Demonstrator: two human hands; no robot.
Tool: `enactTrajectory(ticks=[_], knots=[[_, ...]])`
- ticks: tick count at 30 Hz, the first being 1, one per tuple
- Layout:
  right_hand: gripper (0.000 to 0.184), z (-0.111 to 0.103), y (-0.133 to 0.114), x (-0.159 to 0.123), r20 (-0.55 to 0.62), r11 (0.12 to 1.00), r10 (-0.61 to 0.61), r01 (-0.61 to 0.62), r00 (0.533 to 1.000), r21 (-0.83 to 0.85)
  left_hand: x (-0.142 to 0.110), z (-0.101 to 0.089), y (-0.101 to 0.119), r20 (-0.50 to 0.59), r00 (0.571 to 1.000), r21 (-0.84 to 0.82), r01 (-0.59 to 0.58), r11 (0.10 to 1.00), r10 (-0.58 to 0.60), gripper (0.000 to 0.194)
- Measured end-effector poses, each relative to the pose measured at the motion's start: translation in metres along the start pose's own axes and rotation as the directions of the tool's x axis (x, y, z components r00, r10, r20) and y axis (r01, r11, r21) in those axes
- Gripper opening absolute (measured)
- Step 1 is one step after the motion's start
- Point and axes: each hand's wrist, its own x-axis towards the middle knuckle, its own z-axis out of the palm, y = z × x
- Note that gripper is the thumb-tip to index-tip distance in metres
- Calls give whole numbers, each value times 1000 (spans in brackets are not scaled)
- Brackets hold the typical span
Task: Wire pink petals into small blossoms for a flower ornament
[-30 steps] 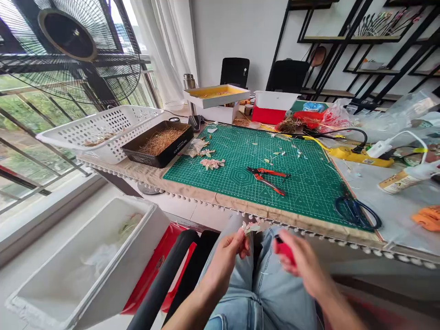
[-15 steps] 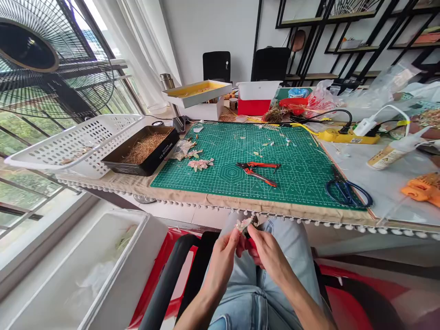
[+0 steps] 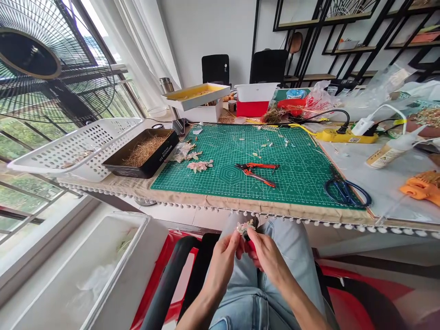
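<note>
Over my lap, just below the table edge, my left hand [image 3: 225,252] pinches a small pink and white flower spray [image 3: 243,227] between thumb and fingers. My right hand [image 3: 264,250] is closed close beside it, around a red-and-black tool [image 3: 252,245] that is mostly hidden by the fingers; its exact kind does not show. The thumb of that hand lies by the flower spray. On the green cutting mat [image 3: 220,188] lie red-handled pruning shears [image 3: 257,172], jaws to the left. A similar pink flower cluster [image 3: 200,166] rests at the mat's left.
A black tin of brown wire-like strands [image 3: 142,169] and a white perforated basket [image 3: 72,146] stand left. Blue-handled scissors [image 3: 347,192], a glue bottle [image 3: 387,153], an orange glue gun [image 3: 421,188] and a yellow power strip [image 3: 345,135] lie right. A white foam box [image 3: 127,275] is beside my chair.
The flower spray has turned slightly between my fingers, and my hands have shifted only a little. The head view has tilted slightly; things on the table stay in place.
</note>
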Motion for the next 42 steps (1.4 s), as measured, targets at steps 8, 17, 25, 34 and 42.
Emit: enactTrajectory(ticks=[8,17,25,34,42], knots=[[37,-1,18,11,-14,998,-45,44,999,-41,5,-1,-11,-10,999,-27,31,999,-32,50],[47,-2,16,8,-37,998,-50,49,998,-41,12,-4,-22,-36,998,35,55,998,-54,53],[56,-137,-61,7,-447,514,-747,0,493,-858,14,-7,-16,-1,996,-21,85,996,-85,55],[40,-99,-43,29,63,148,-912,468,406,-871,12,-6,12,4,997,-257,81,963,-83,49],[61,-53,-16,39,228,78,-857,554,462,-829,20,-9,45,-71,984,-463,115,879,-166,48]])
